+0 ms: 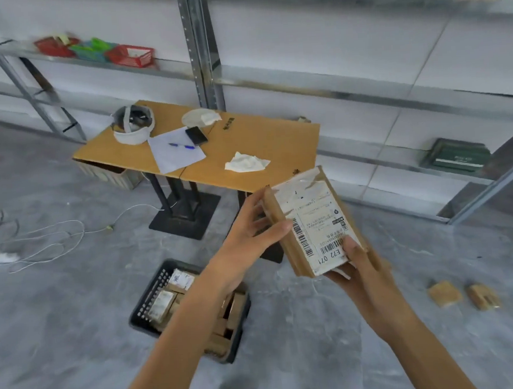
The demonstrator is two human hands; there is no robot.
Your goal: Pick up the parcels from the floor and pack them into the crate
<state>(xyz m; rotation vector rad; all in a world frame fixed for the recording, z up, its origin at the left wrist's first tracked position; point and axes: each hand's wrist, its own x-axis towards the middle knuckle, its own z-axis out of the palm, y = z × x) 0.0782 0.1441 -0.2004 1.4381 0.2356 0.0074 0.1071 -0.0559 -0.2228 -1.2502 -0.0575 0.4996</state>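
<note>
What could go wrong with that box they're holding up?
The box is held in the air by the left hand and right hand, not over the crate, so a slip could drop it on the floor. The crate already looks quite full, so it might not sit flat. Two small boxes on the floor could get stepped on.

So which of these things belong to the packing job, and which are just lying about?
Job: labelled parcel, held by left hand and right hand; black crate with parcels inside; two parcels on the floor and.
Lying about: table, headset, paper, pen, phone, shelf baskets, floor cable.
</note>
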